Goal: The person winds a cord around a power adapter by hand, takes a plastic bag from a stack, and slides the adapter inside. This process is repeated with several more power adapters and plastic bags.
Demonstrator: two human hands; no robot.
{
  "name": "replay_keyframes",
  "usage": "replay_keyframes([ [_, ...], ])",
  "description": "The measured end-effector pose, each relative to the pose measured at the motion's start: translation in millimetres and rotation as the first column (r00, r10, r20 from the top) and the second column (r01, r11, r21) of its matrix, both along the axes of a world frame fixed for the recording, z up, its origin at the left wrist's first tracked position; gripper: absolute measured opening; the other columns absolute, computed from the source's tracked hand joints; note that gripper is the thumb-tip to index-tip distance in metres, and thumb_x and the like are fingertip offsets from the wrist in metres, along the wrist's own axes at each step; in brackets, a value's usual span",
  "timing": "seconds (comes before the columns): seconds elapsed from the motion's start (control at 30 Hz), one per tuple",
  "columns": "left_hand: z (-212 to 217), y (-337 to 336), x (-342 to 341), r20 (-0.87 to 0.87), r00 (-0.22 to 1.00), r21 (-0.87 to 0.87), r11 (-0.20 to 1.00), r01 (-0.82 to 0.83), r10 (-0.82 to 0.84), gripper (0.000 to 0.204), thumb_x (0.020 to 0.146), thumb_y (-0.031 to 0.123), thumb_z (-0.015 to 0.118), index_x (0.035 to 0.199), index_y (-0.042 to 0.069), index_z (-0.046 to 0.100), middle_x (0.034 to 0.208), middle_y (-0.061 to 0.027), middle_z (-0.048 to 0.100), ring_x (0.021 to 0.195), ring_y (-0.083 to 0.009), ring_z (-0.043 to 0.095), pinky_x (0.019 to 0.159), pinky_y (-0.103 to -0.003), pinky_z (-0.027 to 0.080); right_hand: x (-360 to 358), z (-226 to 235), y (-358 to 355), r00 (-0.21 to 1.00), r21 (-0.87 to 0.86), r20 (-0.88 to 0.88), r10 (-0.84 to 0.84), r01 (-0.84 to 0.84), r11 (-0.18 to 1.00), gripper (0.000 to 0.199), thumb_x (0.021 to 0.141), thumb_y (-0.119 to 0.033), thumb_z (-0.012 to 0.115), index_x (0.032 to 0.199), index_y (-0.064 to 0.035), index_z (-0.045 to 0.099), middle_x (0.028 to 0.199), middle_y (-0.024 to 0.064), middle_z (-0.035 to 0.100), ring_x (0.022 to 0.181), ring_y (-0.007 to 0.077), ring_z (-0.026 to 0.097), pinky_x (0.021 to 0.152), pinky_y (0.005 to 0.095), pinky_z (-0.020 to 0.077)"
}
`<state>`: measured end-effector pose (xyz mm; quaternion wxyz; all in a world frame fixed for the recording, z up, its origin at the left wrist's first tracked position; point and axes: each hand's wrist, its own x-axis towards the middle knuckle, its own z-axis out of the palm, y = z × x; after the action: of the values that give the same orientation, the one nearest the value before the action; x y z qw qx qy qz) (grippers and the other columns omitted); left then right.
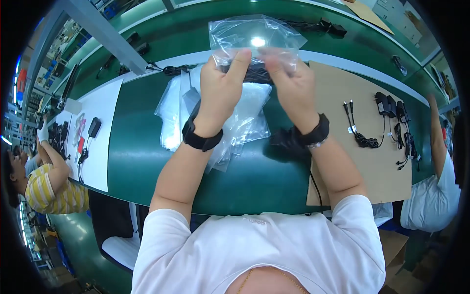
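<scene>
Fingers of left hand [221, 88] and right hand [289, 83] pinch clear plastic bag [254, 36] raised between them.

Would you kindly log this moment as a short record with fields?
left hand: left hand grips the clear plastic bag, raised over the table
right hand: right hand grips the same bag
bag contents: something dark inside, partly hidden
below hands: pile of clear bags on green table
person's right: black adapters with cables on cardboard sheet
</scene>
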<state>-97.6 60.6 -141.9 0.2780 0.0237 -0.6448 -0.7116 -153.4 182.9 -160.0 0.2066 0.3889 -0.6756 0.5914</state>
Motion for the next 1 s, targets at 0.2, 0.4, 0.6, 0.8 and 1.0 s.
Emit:
replay_keyframes([
  [0.2,5.3,3.8,4.3,-0.087,0.996,0.031,0.999,-0.032,0.034,0.021,0.084,0.022,0.060,0.086,0.001,0.060,0.072,-0.0011,0.057,0.063,-0.0076,0.052,0.057,-0.021,0.041,-15.7,11.2,11.1,0.491,-0.459,0.687,0.535,-0.277,0.844,0.027,0.088,-0.020,0.055,0.094,0.0056,0.063,0.082,0.0076,0.063,0.071,0.0100,0.056,0.066,0.0225,0.0458],
  [0.4,12.1,-19.0,3.5,0.057,0.980,0.305,0.938,0.164,-0.190,0.015,0.080,0.016,0.063,0.085,0.001,0.060,0.076,-0.0028,0.059,0.067,-0.0098,0.055,0.060,-0.023,0.043,-7.7,10.0,4.9,0.535,-0.540,0.655,0.533,-0.161,0.826,0.020,0.083,-0.015,0.059,0.078,0.0036,0.062,0.091,0.0097,0.063,0.069,0.0078,0.054,0.063,0.0216,0.0440],
  [0.6,16.2,-29.3,-0.8,0.214,0.945,0.254,0.948,0.190,-0.246,0.017,0.080,0.015,0.062,0.091,0.002,0.057,0.081,-0.0025,0.059,0.071,-0.0093,0.056,0.063,-0.024,0.046,-7.5,5.4,14.0,0.739,-0.355,0.513,0.437,-0.280,0.892,0.007,0.078,0.000,0.058,0.070,-0.0001,0.057,0.108,0.0177,0.058,0.083,0.0109,0.056,0.072,0.0234,0.0461],
  [0.8,13.5,-38.4,-5.1,0.208,0.933,0.153,0.952,0.267,-0.295,0.022,0.084,0.018,0.059,0.098,0.002,0.055,0.080,0.0010,0.057,0.070,-0.0064,0.053,0.061,-0.021,0.043,-16.9,15.0,5.5,0.653,-0.405,0.492,0.576,-0.414,0.815,0.042,0.079,-0.001,0.055,0.120,-0.0037,0.044,0.115,0.0163,0.054,0.089,0.0136,0.056,0.077,0.0267,0.0467],
  [1.0,2.3,-86.3,-7.3,0.152,0.952,-0.494,0.855,-0.159,0.265,0.031,0.086,0.029,0.055,0.087,-0.002,0.057,0.070,-0.0033,0.058,0.063,-0.0110,0.051,0.058,-0.025,0.042,-50.7,43.1,-28.1,0.060,-0.339,0.807,0.587,-0.767,0.545,0.048,0.084,-0.015,0.057,0.127,-0.0018,0.041,0.108,0.0119,0.056,0.092,0.0198,0.059,0.068,0.0385,0.0550],
])
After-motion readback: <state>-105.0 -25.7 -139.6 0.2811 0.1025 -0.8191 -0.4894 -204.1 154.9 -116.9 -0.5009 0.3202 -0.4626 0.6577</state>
